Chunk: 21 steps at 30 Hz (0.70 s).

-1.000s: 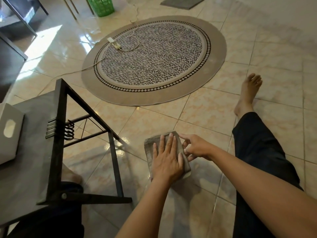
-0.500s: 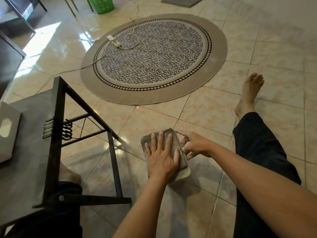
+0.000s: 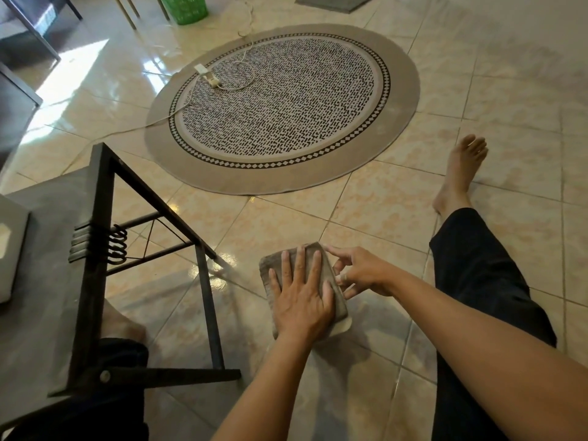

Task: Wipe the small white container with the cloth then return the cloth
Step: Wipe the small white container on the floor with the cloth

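A grey cloth (image 3: pixel 318 259) lies draped over the small white container, which sits on the floor tiles between my arms. Only a pale sliver of the container (image 3: pixel 346 326) shows at the cloth's near right corner. My left hand (image 3: pixel 302 297) presses flat on top of the cloth, fingers spread. My right hand (image 3: pixel 362 275) holds the right side of the covered container with its fingertips.
A black metal folding table (image 3: pixel 101 249) with a grey top stands at the left, and a white box (image 3: pixel 9 249) rests on it at the frame edge. My outstretched leg (image 3: pixel 477 265) lies to the right. Farther off are a round patterned rug (image 3: pixel 283 106), a power strip (image 3: pixel 206 76) and a green basket (image 3: pixel 184 7).
My left hand and the cloth have shifted slightly to the left over the container. My right hand keeps its hold on the side.
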### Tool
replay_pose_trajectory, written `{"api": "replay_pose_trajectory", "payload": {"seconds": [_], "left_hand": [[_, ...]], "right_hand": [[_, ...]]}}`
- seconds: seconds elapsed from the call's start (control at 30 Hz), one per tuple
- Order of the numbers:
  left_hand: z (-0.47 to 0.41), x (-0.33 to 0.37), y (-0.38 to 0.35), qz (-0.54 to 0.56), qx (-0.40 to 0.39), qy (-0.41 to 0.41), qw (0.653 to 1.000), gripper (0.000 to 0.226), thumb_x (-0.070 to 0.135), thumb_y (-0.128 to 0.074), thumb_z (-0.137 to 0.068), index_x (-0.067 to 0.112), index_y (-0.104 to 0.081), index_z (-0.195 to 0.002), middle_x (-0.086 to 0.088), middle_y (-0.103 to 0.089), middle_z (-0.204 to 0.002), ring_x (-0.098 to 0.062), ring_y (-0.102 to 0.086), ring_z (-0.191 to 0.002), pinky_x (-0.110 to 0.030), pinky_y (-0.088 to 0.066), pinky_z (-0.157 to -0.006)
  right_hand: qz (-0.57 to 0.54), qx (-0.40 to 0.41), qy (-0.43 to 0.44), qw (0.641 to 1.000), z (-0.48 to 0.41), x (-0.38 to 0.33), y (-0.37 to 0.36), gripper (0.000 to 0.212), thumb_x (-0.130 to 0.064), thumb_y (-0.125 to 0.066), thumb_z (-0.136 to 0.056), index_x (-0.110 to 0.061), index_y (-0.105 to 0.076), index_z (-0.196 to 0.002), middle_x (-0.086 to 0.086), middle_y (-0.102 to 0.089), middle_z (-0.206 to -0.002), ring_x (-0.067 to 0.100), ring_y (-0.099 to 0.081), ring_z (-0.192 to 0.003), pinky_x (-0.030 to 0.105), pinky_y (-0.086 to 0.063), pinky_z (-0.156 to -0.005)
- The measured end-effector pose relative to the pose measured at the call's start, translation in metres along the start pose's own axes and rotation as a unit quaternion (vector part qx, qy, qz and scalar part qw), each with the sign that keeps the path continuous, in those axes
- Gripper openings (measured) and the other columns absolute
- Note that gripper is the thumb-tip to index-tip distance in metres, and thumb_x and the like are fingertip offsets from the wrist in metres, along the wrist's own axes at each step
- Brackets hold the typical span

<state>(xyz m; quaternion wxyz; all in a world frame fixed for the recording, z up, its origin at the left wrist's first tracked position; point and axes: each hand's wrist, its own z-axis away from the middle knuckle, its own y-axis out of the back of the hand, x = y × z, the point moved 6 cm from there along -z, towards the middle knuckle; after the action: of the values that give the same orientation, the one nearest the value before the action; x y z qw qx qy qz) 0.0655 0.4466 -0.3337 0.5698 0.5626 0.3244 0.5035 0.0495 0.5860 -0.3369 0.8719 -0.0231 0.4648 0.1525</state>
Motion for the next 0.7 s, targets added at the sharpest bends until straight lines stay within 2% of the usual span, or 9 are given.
{"api": "replay_pose_trajectory", "payload": {"seconds": [0.1, 0.27, 0.4, 0.57, 0.7], "left_hand": [[-0.014, 0.007, 0.001, -0.004, -0.007, -0.019, 1.000, 0.064, 0.048, -0.015, -0.098, 0.034, 0.013, -0.154, 0.002, 0.023, -0.162, -0.023, 0.028, -0.147, -0.054, 0.012, -0.119], [-0.021, -0.023, 0.005, 0.025, 0.003, 0.031, 0.999, 0.065, 0.050, -0.015, -0.098, 0.036, 0.015, -0.154, 0.001, 0.020, -0.164, -0.022, 0.027, -0.147, -0.052, 0.012, -0.119], [-0.013, -0.024, 0.003, 0.025, 0.014, 0.029, 0.999, 0.066, 0.051, -0.016, -0.098, 0.034, 0.014, -0.154, 0.001, 0.022, -0.163, -0.023, 0.029, -0.146, -0.051, 0.014, -0.118], [-0.007, -0.012, 0.005, 0.010, 0.019, 0.012, 1.000, 0.065, 0.051, -0.016, -0.099, 0.033, 0.012, -0.155, 0.001, 0.025, -0.161, -0.024, 0.031, -0.145, -0.050, 0.023, -0.115], [-0.023, -0.005, 0.006, 0.008, 0.012, -0.003, 1.000, 0.063, 0.047, -0.016, -0.099, 0.034, 0.009, -0.155, 0.002, 0.019, -0.164, -0.023, 0.026, -0.147, -0.053, 0.016, -0.118]], "right_hand": [[0.005, 0.006, -0.002, 1.000, -0.002, 0.000, 0.000, 0.083, 0.018, -0.052, -0.085, -0.021, -0.029, -0.154, 0.013, -0.050, -0.092, 0.018, -0.064, -0.071, 0.034, -0.062, -0.065], [0.033, 0.008, -0.001, 0.999, -0.001, -0.005, -0.003, 0.085, 0.013, -0.059, -0.086, -0.025, -0.026, -0.155, 0.011, -0.052, -0.092, 0.021, -0.063, -0.075, 0.035, -0.063, -0.068], [0.069, 0.007, 0.015, 0.997, -0.010, -0.021, -0.004, 0.086, 0.015, -0.058, -0.082, -0.023, -0.030, -0.155, 0.014, -0.051, -0.094, 0.020, -0.062, -0.075, 0.029, -0.062, -0.063], [0.071, 0.006, 0.015, 0.997, -0.012, -0.022, 0.000, 0.078, 0.016, -0.059, -0.083, -0.024, -0.041, -0.146, 0.014, -0.055, -0.093, 0.022, -0.066, -0.072, 0.038, -0.063, -0.064], [0.048, 0.000, 0.016, 0.999, -0.013, -0.021, -0.001, 0.073, 0.018, -0.055, -0.084, -0.025, -0.043, -0.141, 0.013, -0.053, -0.093, 0.024, -0.064, -0.074, 0.042, -0.064, -0.067]]}}
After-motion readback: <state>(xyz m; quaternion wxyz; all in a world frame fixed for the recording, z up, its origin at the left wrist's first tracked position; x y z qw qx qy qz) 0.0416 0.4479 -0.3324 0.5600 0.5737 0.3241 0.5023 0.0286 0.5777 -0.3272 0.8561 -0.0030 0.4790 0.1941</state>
